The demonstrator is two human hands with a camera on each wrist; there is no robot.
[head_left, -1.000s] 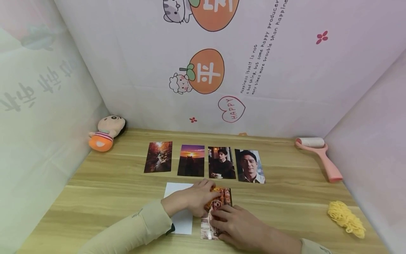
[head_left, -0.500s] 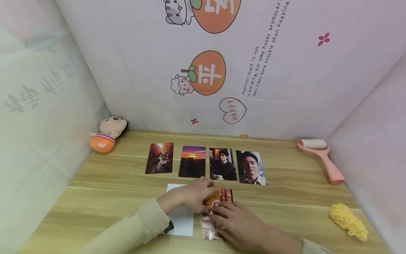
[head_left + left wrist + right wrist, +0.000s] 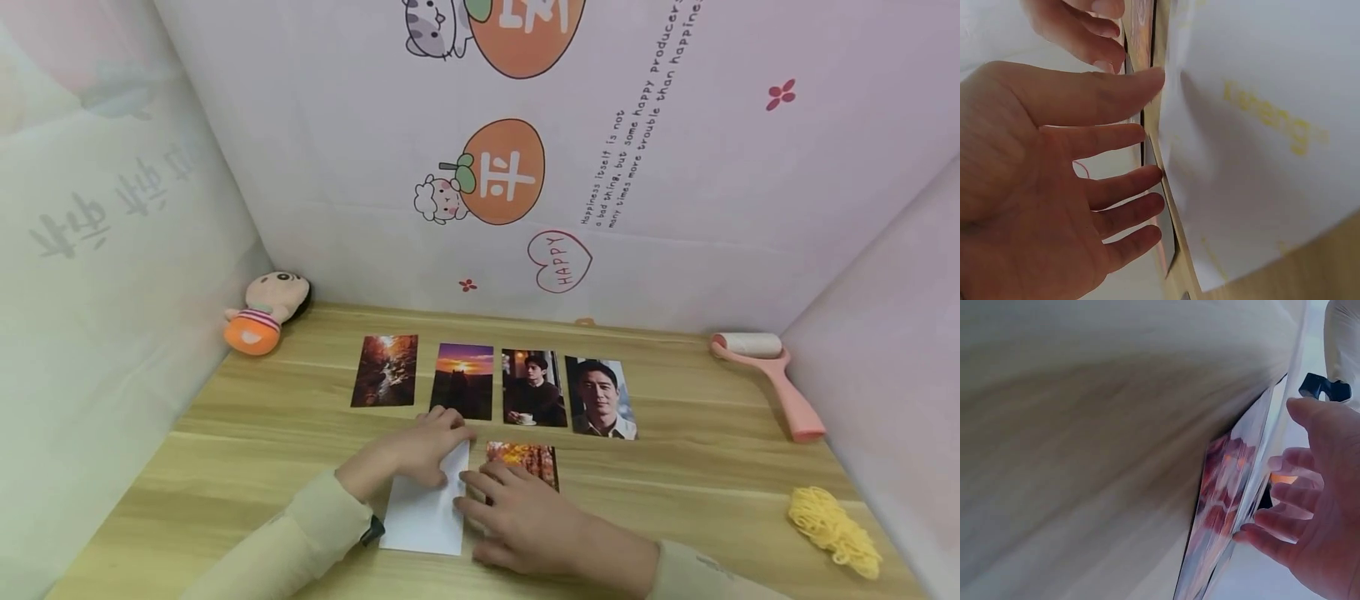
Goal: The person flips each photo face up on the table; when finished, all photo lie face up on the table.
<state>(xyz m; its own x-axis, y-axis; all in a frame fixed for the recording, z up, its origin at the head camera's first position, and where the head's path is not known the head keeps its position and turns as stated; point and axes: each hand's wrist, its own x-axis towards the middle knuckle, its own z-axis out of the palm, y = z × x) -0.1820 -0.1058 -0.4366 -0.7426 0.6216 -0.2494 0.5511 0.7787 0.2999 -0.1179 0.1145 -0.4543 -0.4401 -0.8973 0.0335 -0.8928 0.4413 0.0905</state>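
Note:
A blank-faced white card [image 3: 423,525] lies on the table, with faint yellow print on it in the left wrist view. My left hand [image 3: 414,450] reaches over its far part, the thumb touching the card and the other fingers extended towards the far edge. Over an autumn photo [image 3: 528,457] lies my right hand [image 3: 528,521], which hides most of the picture. Its fingertips point left, at the white card's right edge. In the right wrist view the right fingers are loosely bent, and I see no grip on the photo [image 3: 1225,481] below them.
Behind the hands stands a row of photos: a forest stream [image 3: 385,371], a sunset [image 3: 462,382], a person with a cup [image 3: 534,387] and a portrait [image 3: 602,398]. A plush doll [image 3: 266,312] sits back left. A pink lint roller [image 3: 776,375] and yellow yarn [image 3: 834,532] lie right.
My left hand has moved left, off the autumn photo and onto the white card. The right hand has shifted left too, its fingers now at the card's edge. The row of photos stays put.

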